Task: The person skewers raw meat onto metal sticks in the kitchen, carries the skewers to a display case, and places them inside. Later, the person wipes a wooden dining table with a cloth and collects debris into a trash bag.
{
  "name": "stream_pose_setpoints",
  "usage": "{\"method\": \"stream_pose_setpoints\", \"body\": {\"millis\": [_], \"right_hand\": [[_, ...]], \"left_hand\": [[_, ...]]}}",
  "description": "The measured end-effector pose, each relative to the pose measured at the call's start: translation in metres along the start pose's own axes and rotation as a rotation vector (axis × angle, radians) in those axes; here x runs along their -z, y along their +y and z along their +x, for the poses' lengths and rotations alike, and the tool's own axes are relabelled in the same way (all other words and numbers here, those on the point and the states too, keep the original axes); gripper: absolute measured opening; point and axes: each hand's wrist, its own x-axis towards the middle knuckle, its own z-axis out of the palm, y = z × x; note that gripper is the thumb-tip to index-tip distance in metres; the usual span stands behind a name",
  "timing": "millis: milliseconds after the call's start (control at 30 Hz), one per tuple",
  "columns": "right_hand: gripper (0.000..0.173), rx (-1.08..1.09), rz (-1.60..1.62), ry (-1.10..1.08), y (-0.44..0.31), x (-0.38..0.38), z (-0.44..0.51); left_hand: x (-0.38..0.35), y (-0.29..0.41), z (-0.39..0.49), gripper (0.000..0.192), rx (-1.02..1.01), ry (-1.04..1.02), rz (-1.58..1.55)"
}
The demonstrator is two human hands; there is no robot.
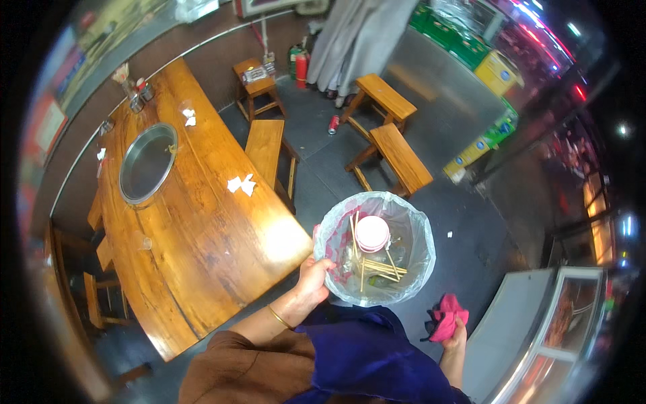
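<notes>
My left hand [314,276] grips the rim of a round bin [429,242] lined with a clear plastic bag, held in front of my body. Inside the bin lie a pink-and-white paper cup [372,233], seen from above, and several wooden chopsticks [381,269]. In my right hand [456,334], out to the side, is a crumpled pink cloth [450,315] with a dark part. To the left stands a wooden table [202,232] with a round metal pot [149,164] set into its top. Crumpled white tissues [242,185] lie near the table's right edge.
Wooden stools [401,159] stand beyond the bin, and a wooden bench [265,149] sits along the table. A red can [333,124] rests on the dark floor. At the back are a fire extinguisher [301,69] and a grey curtain [353,45]. A glass-fronted cabinet [560,323] stands at lower right.
</notes>
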Motion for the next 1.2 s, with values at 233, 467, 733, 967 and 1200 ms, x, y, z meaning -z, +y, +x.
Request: {"method": "stream_pose_setpoints", "body": {"millis": [233,467,733,967,1200], "right_hand": [[0.050,-0.024,-0.248,0.033,-0.155,-0.111,0.205],[0.036,-0.072,-0.612,-0.312,-0.226,-0.416,0.401],[0.034,-0.323,-0.827,-0.708,-0.081,-0.706,0.468],[0.037,-0.460,-0.956,-0.570,-0.009,-0.792,0.536],[0.028,-0.594,-0.864,-0.641,0.049,-0.906,0.574]], "left_hand": [[-0.069,0.035,0.124,0.036,-0.190,0.207,-0.166],[-0.132,0.092,0.171,0.034,-0.473,0.516,-0.390],[-0.125,0.189,0.238,0.027,-0.554,0.667,-0.587],[-0.102,0.294,0.302,0.026,-0.517,0.742,-0.660],[-0.123,0.386,0.297,0.018,-0.680,0.811,-0.683]]}}
